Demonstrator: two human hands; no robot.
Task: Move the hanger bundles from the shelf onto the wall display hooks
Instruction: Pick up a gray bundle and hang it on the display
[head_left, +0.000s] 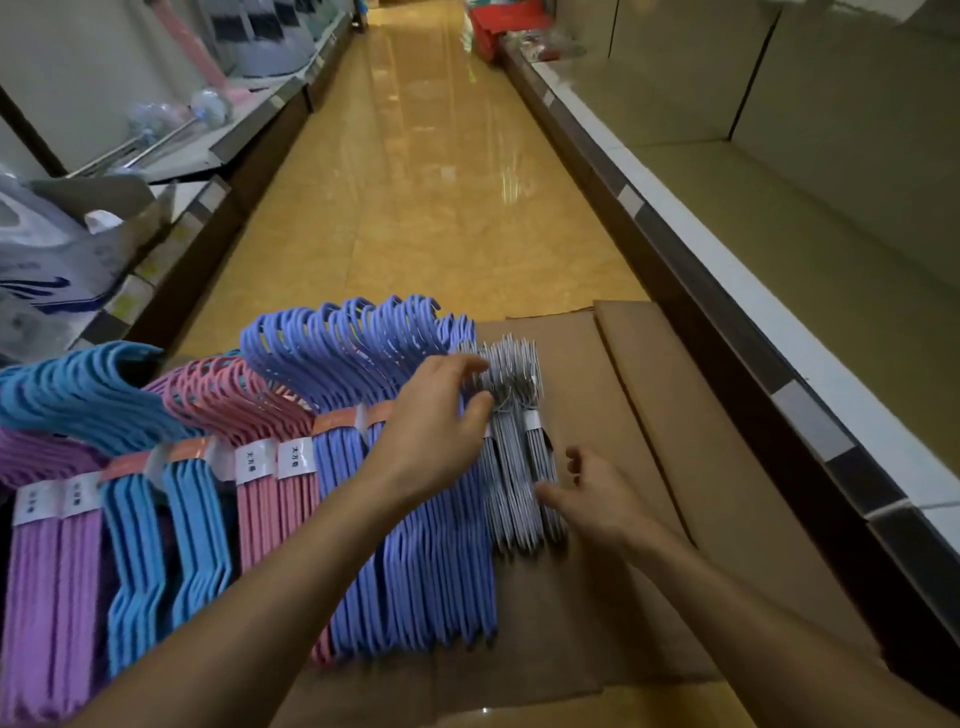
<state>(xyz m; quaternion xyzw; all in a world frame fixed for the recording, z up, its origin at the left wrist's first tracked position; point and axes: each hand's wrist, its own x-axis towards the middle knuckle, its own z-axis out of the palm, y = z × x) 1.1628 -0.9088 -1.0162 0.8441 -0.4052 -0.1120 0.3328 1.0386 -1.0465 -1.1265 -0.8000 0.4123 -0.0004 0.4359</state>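
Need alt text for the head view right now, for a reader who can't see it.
Both hands reach for the grey hanger bundle at the right end of a row of coloured bundles on flattened cardboard: the left hand at its hooks, the right hand open beside its lower part.

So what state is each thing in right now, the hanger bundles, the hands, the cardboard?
Grey wire hanger bundles: banded, lying flat on the cardboard.
Periwinkle blue plastic hanger bundles: banded, lying in the row.
Pink plastic hanger bundles: banded, lying flat.
Left hand: fingers curled at the grey hooks.
Right hand: relaxed, thumb against the grey bundles.
Flattened brown cardboard: spread on the floor.
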